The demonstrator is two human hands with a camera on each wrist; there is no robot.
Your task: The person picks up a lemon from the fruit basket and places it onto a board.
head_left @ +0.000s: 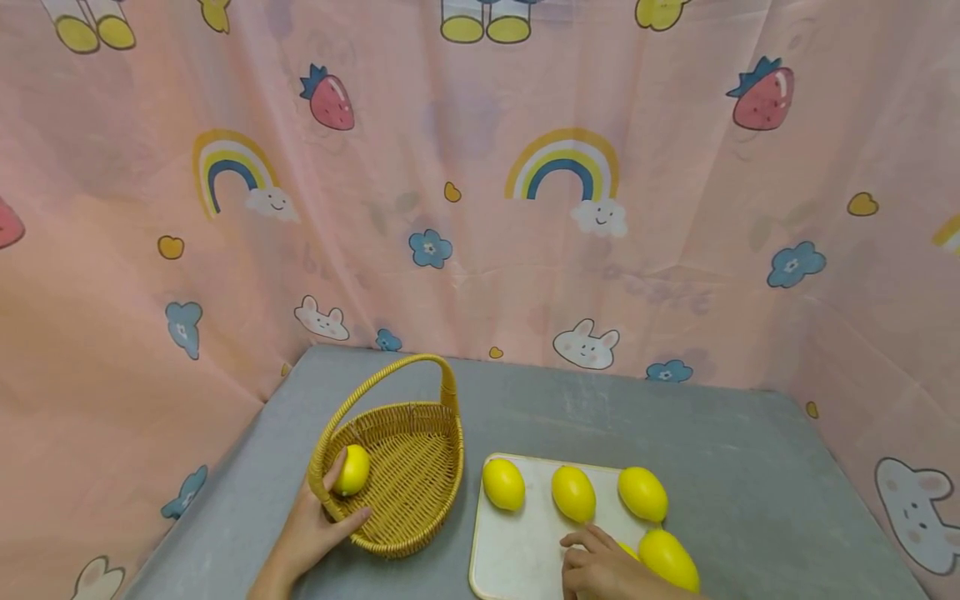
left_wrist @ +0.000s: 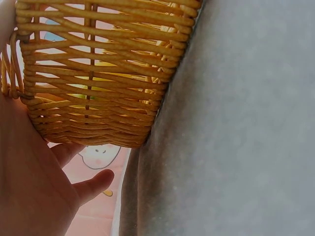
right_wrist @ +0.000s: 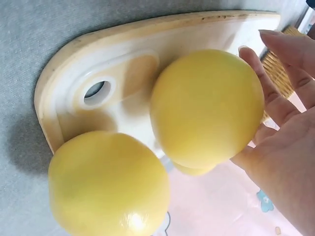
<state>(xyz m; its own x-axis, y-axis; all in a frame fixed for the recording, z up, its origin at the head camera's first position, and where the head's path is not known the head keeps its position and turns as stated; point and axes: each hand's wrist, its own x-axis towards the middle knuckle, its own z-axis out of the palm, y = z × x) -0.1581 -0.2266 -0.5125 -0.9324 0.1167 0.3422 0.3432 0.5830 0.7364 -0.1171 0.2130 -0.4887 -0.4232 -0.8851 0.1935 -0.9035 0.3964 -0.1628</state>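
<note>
My left hand (head_left: 318, 521) is at the near left side of a wicker basket (head_left: 412, 492), with a finger over the rim beside a lemon (head_left: 356, 471) inside. In the left wrist view, the thumb (left_wrist: 96, 186) is extended below the woven wall. My right hand (head_left: 603, 567) is over the near part of a white board (head_left: 517, 550), its fingers loosely bent. In the right wrist view, those fingers (right_wrist: 270, 96) lie right beside a lemon (right_wrist: 206, 108), and another lemon (right_wrist: 108, 184) is farther from them. The right hand partly hides a lemon in the head view.
Along the board's far side lie a left lemon (head_left: 504, 484), a middle lemon (head_left: 573, 493) and a right lemon (head_left: 642, 494). One more lemon (head_left: 669, 560) is at its right edge. A grey table (head_left: 360, 375) meets a pink patterned curtain (head_left: 480, 292).
</note>
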